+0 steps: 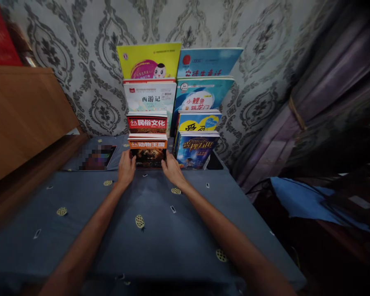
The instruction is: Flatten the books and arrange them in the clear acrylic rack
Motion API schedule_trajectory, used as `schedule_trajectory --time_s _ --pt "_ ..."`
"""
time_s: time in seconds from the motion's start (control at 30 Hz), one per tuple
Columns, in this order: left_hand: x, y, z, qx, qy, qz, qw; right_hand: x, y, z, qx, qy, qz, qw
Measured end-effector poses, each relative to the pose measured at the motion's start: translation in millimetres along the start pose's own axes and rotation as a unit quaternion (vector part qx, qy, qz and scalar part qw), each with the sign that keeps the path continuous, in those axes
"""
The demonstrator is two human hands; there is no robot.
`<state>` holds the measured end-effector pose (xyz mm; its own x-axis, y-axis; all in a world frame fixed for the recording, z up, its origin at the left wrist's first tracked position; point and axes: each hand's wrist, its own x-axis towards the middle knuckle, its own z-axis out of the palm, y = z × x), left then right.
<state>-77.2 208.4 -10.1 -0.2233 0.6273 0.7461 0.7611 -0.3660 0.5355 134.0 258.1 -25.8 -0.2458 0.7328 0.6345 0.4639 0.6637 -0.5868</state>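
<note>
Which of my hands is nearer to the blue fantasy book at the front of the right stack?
Right. The right hand sits just beside the blue fantasy book; the left hand is across the lion book.

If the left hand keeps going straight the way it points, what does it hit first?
The left hand already touches the lion book; straight on, probably the red book standing behind it, though depth is unclear.
</note>
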Motion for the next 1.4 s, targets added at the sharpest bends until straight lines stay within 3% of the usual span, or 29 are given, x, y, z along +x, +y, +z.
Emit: schedule_trajectory --time_s 0.57,0.83,1.4 --pt "17.5 3.3 3.0 0.088 -0.015 -0.017 0.996 7.2 11.7 -0.7 0.017 -0.013 -0.002 1.000" --pt "21.0 10.9 0.4 0.135 -0.042 -0.054 0.989 9.0 7.7 -4.9 -0.022 -0.058 0.029 0.998" --pt "23.6 13.7 1.7 0.149 -0.078 -0.111 0.979 10.2 11.5 -4.0 -0.033 -0.061 0.026 0.997"
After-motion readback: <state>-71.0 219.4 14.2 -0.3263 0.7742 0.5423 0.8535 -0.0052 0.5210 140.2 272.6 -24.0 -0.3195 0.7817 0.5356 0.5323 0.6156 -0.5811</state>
